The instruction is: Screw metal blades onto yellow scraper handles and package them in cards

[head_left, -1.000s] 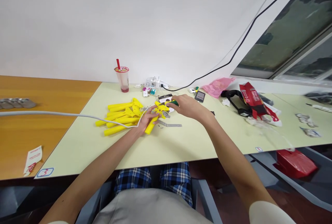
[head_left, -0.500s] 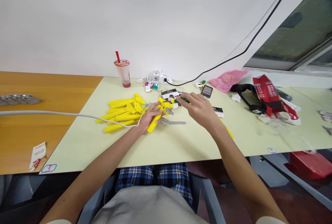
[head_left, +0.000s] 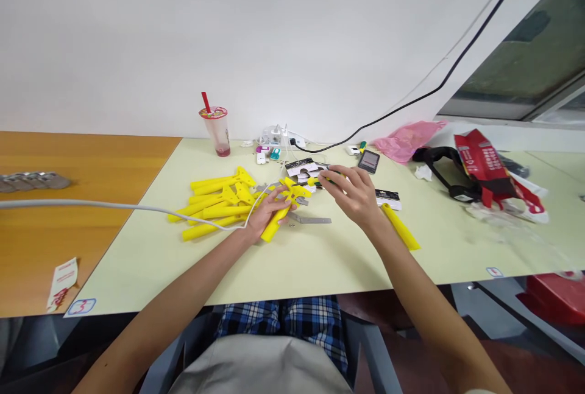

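My left hand is closed around a yellow plastic scraper handle, its broad head tilted up and to the right. In my right hand is a screwdriver with a yellow and green grip, pinched in the fingers. Its tip points left at the head of the handle; whether it sits in a screw I cannot tell. Several more yellow handles lie in a pile left of my left hand. A flat grey metal strip rests on the table just right of the held handle, beside tiny screws.
Another yellow handle lies by my right forearm, near a black-and-white card. Behind are a drink cup, a power strip, a phone and a pink bag. A white cable crosses my left wrist.
My right hand's fingers have shifted and opened somewhat around the screwdriver's grip. The left hand still holds the handle. The view has shifted slightly, showing more of the yellow handle at right.
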`<state>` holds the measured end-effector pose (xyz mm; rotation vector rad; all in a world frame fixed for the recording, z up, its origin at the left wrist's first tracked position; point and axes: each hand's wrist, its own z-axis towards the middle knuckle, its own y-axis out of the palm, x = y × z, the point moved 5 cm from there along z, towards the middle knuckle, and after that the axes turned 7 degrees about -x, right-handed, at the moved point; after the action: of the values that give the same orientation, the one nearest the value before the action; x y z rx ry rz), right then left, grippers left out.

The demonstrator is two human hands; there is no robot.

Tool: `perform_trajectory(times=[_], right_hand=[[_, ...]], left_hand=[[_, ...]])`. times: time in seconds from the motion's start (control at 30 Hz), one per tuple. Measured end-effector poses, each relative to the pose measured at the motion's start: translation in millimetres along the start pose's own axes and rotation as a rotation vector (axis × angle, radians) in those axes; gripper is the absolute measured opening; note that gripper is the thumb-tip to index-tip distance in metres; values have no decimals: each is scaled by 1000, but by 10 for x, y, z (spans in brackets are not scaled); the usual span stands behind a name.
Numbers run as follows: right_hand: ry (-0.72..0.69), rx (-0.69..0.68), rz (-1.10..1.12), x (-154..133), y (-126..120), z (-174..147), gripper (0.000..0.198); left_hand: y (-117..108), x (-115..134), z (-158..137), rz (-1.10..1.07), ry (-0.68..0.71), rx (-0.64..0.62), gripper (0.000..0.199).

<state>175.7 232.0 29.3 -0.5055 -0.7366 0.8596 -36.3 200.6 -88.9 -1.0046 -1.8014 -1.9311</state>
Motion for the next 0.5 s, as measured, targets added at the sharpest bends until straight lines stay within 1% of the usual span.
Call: perform_trajectory(times=[0.13, 0.2, 0.33, 0.5], right_hand=[[47, 74, -13, 39, 141, 57, 36], [37, 115, -42, 38, 182, 142, 30], [-42, 163, -120, 3, 205, 383, 16], [-142, 157, -139, 49, 201, 616, 17]], left_hand=[[-21, 1, -3, 6, 8, 28, 67], [-6, 3, -13, 1, 7, 38, 69], [48, 8, -40, -41, -10, 64, 68], [119, 43, -89, -94, -77, 75, 63]])
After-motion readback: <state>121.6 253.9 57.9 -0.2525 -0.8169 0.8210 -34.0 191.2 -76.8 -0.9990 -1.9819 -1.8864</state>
